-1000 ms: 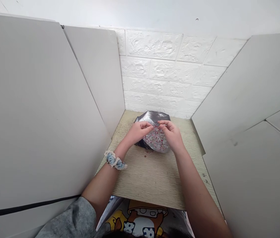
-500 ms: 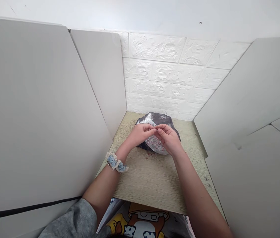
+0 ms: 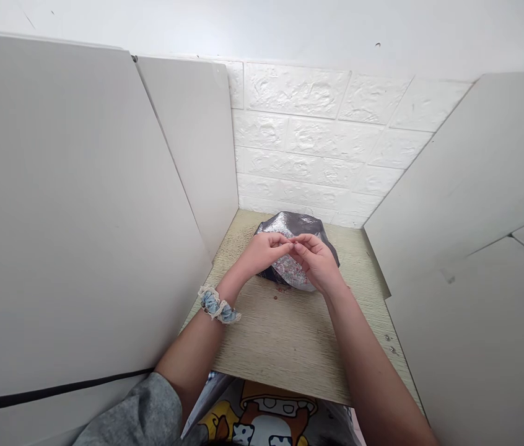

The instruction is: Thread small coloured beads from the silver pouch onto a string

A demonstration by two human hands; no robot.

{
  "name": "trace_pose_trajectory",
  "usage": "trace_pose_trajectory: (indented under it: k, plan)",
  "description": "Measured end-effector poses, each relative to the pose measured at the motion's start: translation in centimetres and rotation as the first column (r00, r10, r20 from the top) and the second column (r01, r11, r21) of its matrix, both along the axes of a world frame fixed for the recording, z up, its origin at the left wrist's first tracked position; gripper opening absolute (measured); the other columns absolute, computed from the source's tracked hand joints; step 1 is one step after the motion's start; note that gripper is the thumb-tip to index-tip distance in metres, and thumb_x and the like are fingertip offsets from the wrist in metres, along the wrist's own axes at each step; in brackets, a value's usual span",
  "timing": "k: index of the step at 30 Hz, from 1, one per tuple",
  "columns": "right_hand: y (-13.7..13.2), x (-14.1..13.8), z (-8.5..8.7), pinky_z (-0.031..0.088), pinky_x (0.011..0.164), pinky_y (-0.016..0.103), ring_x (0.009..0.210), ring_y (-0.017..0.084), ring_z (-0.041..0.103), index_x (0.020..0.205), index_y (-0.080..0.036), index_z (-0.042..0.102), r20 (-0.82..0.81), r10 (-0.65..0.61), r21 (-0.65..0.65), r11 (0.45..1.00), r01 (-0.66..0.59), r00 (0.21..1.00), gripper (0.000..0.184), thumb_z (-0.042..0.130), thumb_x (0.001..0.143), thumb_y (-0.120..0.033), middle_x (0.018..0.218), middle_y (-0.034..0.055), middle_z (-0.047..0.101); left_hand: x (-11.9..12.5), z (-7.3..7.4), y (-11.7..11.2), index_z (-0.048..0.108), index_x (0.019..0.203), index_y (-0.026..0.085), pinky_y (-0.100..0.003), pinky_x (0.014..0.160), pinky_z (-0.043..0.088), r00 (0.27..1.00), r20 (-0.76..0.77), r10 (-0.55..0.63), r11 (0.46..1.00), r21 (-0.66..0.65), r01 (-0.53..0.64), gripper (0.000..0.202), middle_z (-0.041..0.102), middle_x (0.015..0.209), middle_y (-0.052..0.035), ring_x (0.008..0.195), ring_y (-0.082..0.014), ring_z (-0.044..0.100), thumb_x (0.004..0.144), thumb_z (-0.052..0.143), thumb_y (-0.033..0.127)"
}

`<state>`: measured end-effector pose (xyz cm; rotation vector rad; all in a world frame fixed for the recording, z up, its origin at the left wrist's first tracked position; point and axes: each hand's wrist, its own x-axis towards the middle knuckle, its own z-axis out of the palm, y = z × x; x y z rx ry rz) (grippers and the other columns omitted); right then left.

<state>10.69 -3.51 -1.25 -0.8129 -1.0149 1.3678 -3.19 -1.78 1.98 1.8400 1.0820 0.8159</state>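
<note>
My left hand [image 3: 269, 253] and my right hand [image 3: 314, 259] meet fingertip to fingertip, each in a pinch. Whatever they pinch is too small to make out. Right beneath them lies a dark bag [image 3: 295, 223] with a shiny silvery surface, its mouth spread wide. A heap of small pink, white and red pieces [image 3: 290, 270], like beads, shows in it, partly covered by my hands. A few reddish bits [image 3: 275, 297] lie on the wooden tabletop [image 3: 280, 341] in front of the bag.
White panels [image 3: 187, 142] stand on the left and another panel [image 3: 475, 204] on the right. A white brick-patterned wall [image 3: 308, 133] closes off the back. Small metal bits [image 3: 389, 344] lie near the right edge. A blue lace scrunchie [image 3: 219, 306] circles my left wrist.
My hands stay together over the bag, with only slight movement at the fingertips. The whole view has shifted a little.
</note>
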Motion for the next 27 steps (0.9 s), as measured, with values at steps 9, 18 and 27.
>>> trace_pose_trajectory:
  k: [9, 18, 27]
  plan:
    - [0.02, -0.10, 0.00, 0.041, 0.087, 0.029, 0.079, 0.009, 0.057, 0.073, -0.021, 0.056, -0.051, 0.033, -0.010, 0.999, -0.034, 0.998, 0.013, 0.064, 0.063, -0.026, 0.076, -0.0029, 0.060, -0.01, 0.04, -0.18, 0.061, 0.070, 0.014, -0.020, 0.045, 0.026, 1.000, 0.010, 0.010, 1.000, 0.007, -0.010, 0.033, 0.045, 0.056, 0.0016, 0.050, -0.0068, 0.035, 0.069, 0.046, 0.043]
    - [0.15, 0.10, -0.27, 0.040, 0.088, 0.031, 0.081, 0.011, 0.057, 0.074, -0.022, 0.057, 0.006, 0.052, 0.001, 0.999, -0.052, 0.999, 0.016, 0.065, 0.062, -0.029, 0.075, -0.0024, 0.060, 0.02, -0.05, -0.11, 0.061, 0.067, 0.013, -0.020, 0.045, 0.027, 0.999, 0.029, 0.020, 1.000, -0.001, -0.020, 0.033, 0.045, 0.055, 0.0013, 0.051, -0.0072, 0.036, 0.068, 0.047, 0.042]
    - [0.14, 0.07, -0.37, 0.040, 0.088, 0.030, 0.081, 0.010, 0.056, 0.073, -0.021, 0.058, -0.021, 0.067, 0.003, 0.998, -0.067, 0.998, 0.015, 0.065, 0.062, -0.027, 0.076, -0.0022, 0.060, -0.05, -0.42, 0.22, 0.059, 0.067, 0.012, -0.020, 0.048, 0.029, 0.996, 0.086, -0.023, 0.999, -0.039, 0.027, 0.030, 0.047, 0.058, 0.0013, 0.052, -0.0071, 0.037, 0.068, 0.047, 0.040]
